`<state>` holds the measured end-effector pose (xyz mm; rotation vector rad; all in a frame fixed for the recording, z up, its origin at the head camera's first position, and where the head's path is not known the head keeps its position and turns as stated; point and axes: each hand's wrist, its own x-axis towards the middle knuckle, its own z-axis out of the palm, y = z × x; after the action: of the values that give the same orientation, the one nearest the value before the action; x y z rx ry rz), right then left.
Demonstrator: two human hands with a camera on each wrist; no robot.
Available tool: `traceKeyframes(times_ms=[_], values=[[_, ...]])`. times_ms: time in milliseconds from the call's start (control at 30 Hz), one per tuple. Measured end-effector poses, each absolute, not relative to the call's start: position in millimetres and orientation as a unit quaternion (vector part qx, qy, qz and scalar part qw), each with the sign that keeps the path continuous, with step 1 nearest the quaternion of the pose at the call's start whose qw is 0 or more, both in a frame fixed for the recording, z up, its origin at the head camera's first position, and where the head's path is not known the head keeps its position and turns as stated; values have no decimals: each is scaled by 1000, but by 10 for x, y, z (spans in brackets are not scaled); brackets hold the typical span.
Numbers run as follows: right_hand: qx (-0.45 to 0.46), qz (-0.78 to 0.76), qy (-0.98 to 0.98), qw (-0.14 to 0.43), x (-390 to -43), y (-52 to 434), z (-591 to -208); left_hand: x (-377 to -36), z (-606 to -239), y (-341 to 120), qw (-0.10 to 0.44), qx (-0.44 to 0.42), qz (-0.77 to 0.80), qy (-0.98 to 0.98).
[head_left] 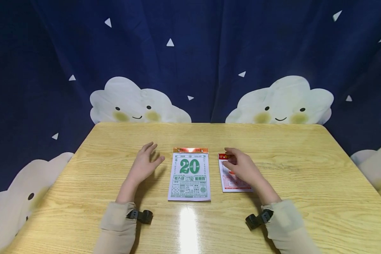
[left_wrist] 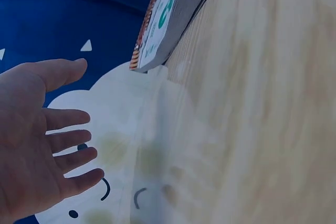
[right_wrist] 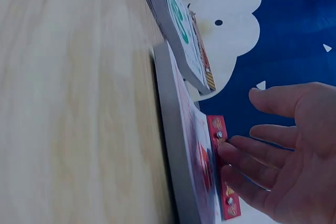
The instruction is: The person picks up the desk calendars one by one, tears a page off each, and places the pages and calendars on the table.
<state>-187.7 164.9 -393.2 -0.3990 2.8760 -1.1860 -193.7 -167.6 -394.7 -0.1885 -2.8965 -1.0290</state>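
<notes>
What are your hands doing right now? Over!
Left hand open, hovering beside green tear-off calendar. Right hand open, fingertips touching top of red tear-off calendar. Both calendars flat on wooden table. Nothing in the way.

A staged recording corner in a home-like room is suggested. A light wooden table (head_left: 273, 148) is set against a dark blue curtain (head_left: 209, 53) printed with smiling white clouds (head_left: 282, 100) and small triangles, hung from 9 through 12 to 3 o'clock, closing off any room behind.
</notes>
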Motion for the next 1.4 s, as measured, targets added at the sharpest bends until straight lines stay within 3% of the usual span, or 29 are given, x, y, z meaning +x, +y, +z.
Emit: traceKeyframes(times_ms=[667,1400], values=[[-92,-400,911,51,-1848,1342,-3981,-1907,-4017,-1558,-19,-20,-393,-919],[-86,-267,959,43,-1795,1107,-4015,-1877,-4035,-1411,-65,-77,-349,-932]])
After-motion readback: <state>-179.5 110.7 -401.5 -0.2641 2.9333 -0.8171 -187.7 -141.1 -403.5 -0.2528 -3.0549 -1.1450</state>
